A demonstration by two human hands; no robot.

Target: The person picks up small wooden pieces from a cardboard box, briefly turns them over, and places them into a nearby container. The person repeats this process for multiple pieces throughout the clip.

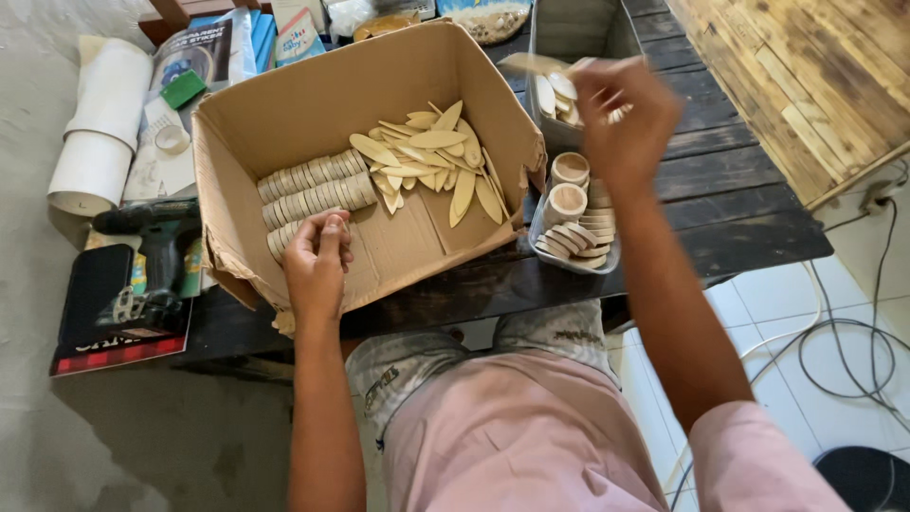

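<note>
**Discs going into rows, box part filled**

The wooden discs (313,190) are lying on edge in rows along the left side of the cardboard box (237,123); two rows are looking full, and a third, nearer row is only begun, with the left hand (316,254) resting on its end, fingers curled together over what seems to be a disc or two; whether it is gripping or just pressing them I cannot tell. The right hand (621,118) is hanging blurred over the grey bin (578,28), fingers bunched, seemingly pinching small pieces; what exactly, I cannot make out.

Judging by this, the job is somewhere in the middle; much of the box floor is bare, and a tray (573,256) just right of the box is holding more discs and short stacks waiting.

A heap of leaf-shaped slips (431,156) is lying loose at the back of the box; further left, a drill (156,237) and paper rolls (100,123) are sitting on the dark table (739,218).
</note>
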